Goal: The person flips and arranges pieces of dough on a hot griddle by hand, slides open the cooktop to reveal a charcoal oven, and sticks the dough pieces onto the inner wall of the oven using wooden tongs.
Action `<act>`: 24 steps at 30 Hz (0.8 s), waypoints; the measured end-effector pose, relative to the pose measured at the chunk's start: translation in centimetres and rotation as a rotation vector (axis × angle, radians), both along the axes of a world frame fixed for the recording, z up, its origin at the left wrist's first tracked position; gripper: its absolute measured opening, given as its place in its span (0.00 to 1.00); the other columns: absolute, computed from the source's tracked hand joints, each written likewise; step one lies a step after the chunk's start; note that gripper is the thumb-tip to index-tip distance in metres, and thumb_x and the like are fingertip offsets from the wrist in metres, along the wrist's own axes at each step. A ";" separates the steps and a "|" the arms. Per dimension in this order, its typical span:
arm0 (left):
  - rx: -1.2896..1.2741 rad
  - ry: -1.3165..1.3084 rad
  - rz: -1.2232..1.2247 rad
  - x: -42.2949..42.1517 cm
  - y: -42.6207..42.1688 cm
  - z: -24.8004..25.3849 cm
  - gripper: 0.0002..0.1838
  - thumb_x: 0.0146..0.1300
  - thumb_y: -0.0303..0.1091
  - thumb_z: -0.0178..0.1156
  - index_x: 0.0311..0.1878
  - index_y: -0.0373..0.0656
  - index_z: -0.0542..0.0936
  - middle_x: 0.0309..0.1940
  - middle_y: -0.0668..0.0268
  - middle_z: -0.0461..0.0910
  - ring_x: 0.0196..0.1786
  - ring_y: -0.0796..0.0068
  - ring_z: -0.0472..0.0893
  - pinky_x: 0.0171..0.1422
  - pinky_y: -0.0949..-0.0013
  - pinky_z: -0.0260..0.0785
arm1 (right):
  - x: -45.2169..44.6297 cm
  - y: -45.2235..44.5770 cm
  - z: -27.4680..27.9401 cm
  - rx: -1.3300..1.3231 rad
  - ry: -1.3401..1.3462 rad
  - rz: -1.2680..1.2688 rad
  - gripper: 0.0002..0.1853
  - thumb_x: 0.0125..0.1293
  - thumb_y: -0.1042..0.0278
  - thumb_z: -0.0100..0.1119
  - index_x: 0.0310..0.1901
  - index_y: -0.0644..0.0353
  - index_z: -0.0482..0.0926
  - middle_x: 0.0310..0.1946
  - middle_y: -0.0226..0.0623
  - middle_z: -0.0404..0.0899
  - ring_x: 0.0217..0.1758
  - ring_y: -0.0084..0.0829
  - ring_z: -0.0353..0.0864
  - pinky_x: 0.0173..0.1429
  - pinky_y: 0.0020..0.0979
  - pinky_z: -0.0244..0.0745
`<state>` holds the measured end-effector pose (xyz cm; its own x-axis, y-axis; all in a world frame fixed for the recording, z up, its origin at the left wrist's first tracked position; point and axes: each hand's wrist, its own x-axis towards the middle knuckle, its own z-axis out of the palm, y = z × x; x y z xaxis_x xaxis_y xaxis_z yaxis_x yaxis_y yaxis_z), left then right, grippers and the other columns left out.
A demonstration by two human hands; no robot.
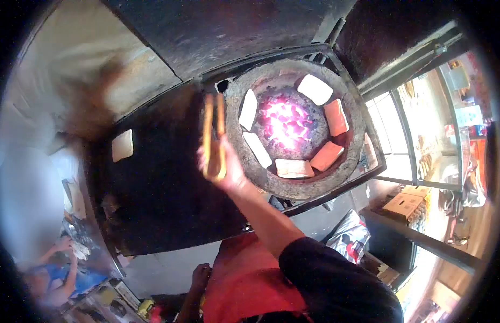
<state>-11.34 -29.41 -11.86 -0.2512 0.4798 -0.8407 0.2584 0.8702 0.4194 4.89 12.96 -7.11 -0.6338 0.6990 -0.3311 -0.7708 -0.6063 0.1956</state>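
Note:
My right hand (227,164) grips a pair of wooden tongs (207,134) over the dark counter, just left of a round clay oven (236,107). The tongs' tips are apart, with nothing visible between them. Glowing coals (285,123) lie at the oven's bottom. Several flat rectangular dough pieces stick to its inner wall: a pale one (315,90) at upper right, others at left and bottom, and two reddish-lit ones (336,118) at right. My left hand (201,274) hangs low beside the red apron (250,285), in shadow, its fingers unclear.
One pale dough piece (122,145) lies alone at the left of the black counter (164,172). Another person (61,269) works at lower left, arms showing. Cardboard boxes (405,204) and a glass-fronted window (389,134) are on the right. A silvery bag (351,234) sits below the oven.

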 end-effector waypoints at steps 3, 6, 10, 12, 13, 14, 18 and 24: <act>0.260 0.113 -0.310 -2.1 -4.4 -5.8 0.14 0.63 0.35 0.54 0.48 0.37 0.77 0.38 0.59 0.80 0.36 0.73 0.80 0.39 0.70 0.73 | -2.1 -5.6 2.8 0.436 -0.467 0.460 0.22 0.67 0.46 0.50 0.46 0.59 0.71 0.29 0.37 0.77 0.26 0.29 0.78 0.27 0.29 0.75; 0.101 0.037 -0.053 -0.4 0.4 -0.2 0.14 0.62 0.34 0.54 0.47 0.37 0.77 0.41 0.57 0.80 0.38 0.72 0.79 0.40 0.70 0.74 | -6.1 -8.5 2.2 0.622 -0.772 0.744 0.18 0.68 0.53 0.52 0.44 0.61 0.72 0.26 0.35 0.75 0.24 0.27 0.77 0.26 0.29 0.73; 0.045 -0.239 0.575 -1.6 -5.1 -5.7 0.13 0.62 0.34 0.54 0.47 0.37 0.77 0.39 0.59 0.80 0.37 0.71 0.79 0.39 0.69 0.74 | -12.0 -8.7 2.9 0.561 -0.959 0.947 0.20 0.66 0.51 0.54 0.43 0.63 0.72 0.26 0.36 0.74 0.23 0.27 0.76 0.27 0.30 0.73; 0.307 -0.076 0.245 -2.0 -10.8 -11.1 0.14 0.63 0.35 0.54 0.48 0.37 0.76 0.38 0.61 0.81 0.37 0.71 0.79 0.37 0.68 0.74 | -15.4 -8.3 2.7 0.499 -1.015 0.998 0.23 0.63 0.47 0.56 0.44 0.63 0.73 0.27 0.39 0.75 0.24 0.30 0.76 0.26 0.31 0.74; 0.391 -0.013 0.144 -2.0 -10.9 -10.5 0.14 0.64 0.35 0.54 0.48 0.37 0.76 0.37 0.61 0.81 0.36 0.71 0.79 0.37 0.68 0.74 | -17.3 -7.9 2.3 0.511 -1.013 1.018 0.23 0.63 0.47 0.56 0.44 0.63 0.73 0.27 0.39 0.75 0.24 0.30 0.76 0.26 0.31 0.74; 0.293 0.011 0.143 -1.6 -11.2 -9.8 0.15 0.64 0.36 0.54 0.49 0.38 0.75 0.36 0.62 0.81 0.36 0.72 0.79 0.36 0.68 0.74 | -19.3 -7.4 1.7 0.460 -1.028 1.018 0.23 0.62 0.48 0.57 0.44 0.63 0.73 0.27 0.40 0.75 0.24 0.31 0.77 0.26 0.32 0.74; 0.055 -0.171 0.674 -0.1 -12.1 -5.4 0.17 0.66 0.40 0.54 0.51 0.39 0.74 0.35 0.62 0.81 0.36 0.72 0.79 0.36 0.69 0.74 | -27.0 -5.0 0.1 0.352 -1.026 0.916 0.21 0.62 0.51 0.59 0.44 0.62 0.73 0.25 0.40 0.75 0.23 0.32 0.77 0.25 0.34 0.75; -0.040 -0.160 0.716 0.4 -12.2 -3.5 0.17 0.66 0.42 0.53 0.50 0.39 0.75 0.38 0.60 0.81 0.38 0.71 0.80 0.39 0.66 0.74 | -26.6 -5.1 -1.5 0.249 -0.987 0.641 0.18 0.63 0.53 0.58 0.34 0.63 0.73 0.20 0.37 0.74 0.19 0.32 0.75 0.22 0.34 0.71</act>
